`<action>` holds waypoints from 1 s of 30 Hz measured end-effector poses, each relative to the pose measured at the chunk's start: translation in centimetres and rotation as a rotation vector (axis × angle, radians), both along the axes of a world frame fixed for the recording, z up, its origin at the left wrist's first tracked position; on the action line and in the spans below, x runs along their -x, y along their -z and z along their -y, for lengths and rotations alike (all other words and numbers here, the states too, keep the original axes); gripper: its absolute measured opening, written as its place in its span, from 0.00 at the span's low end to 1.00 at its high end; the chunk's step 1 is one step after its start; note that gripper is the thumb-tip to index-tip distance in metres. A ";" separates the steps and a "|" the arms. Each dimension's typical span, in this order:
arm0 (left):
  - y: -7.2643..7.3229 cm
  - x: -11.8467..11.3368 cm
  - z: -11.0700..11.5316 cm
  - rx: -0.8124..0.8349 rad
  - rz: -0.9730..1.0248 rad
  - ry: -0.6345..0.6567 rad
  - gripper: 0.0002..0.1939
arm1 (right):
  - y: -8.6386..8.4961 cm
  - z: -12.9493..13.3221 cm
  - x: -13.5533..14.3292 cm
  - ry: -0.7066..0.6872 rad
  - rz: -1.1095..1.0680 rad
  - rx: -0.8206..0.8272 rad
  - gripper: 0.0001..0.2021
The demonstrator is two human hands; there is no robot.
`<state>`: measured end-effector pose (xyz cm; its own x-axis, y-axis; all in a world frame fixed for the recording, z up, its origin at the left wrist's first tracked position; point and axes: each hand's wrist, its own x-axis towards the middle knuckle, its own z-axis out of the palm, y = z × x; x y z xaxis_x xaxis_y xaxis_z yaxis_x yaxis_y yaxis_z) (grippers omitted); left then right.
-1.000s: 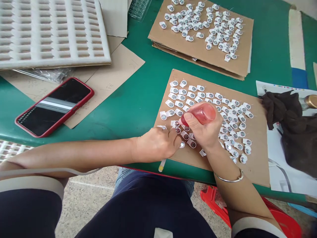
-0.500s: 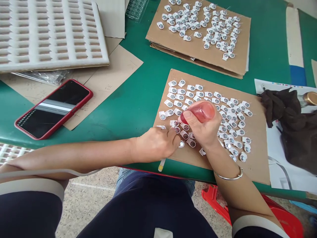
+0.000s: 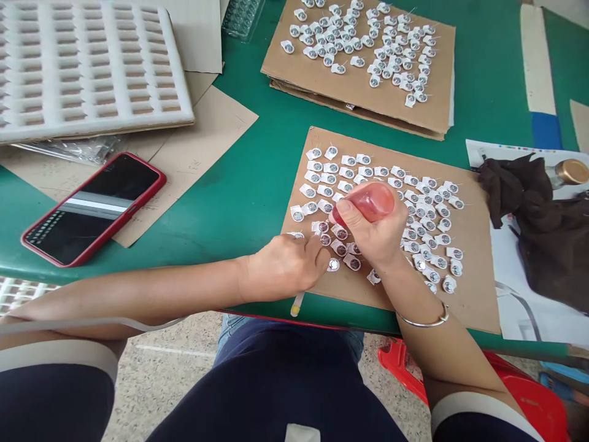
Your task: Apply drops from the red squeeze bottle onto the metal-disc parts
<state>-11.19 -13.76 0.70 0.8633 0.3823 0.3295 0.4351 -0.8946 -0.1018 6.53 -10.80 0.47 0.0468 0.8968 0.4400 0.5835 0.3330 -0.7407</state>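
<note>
My right hand is wrapped round a red translucent squeeze bottle, whose narrow end points down and left toward my left fingers. My left hand rests low over the near left part of a cardboard sheet, fingers curled together; what they hold, if anything, is hidden. Rows of small white parts with round metallic centres lie on this sheet around both hands. A pale stick with a yellow end pokes out below my left hand at the table edge.
Farther back, stacked cardboard carries more such parts. At left are a red-cased phone and a white foam tray. Dark cloth and a gold-capped jar sit at right. Below the table is a red stool.
The whole view has shifted slightly, so the table things appear a little farther left. Both hands keep nearly the same pose over the sheet, the right one still round the bottle.
</note>
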 end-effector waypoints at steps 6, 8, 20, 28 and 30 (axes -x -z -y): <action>0.0 0.0 0.0 0.019 0.016 0.016 0.09 | -0.1 -0.1 0.0 -0.007 -0.019 -0.034 0.11; 0.0 0.0 -0.1 0.021 0.020 0.017 0.09 | -0.2 -0.1 0.0 -0.006 -0.020 -0.034 0.11; 0.0 0.1 -0.4 0.048 0.025 0.028 0.08 | -0.3 -0.1 -0.2 -0.038 0.023 -0.036 0.11; -0.7 0.7 -1.3 0.272 0.022 -0.043 0.08 | -0.7 -0.1 -0.7 -0.104 -0.039 0.071 0.12; -0.6 0.9 -1.6 0.326 0.039 -0.088 0.07 | -2.0 0.2 -1.1 -0.073 -0.116 0.026 0.13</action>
<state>-12.09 -12.13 1.27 0.8113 0.5458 0.2093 0.5103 -0.8360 0.2019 7.63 -10.95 2.44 0.0303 0.9108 0.4117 0.4681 0.3510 -0.8110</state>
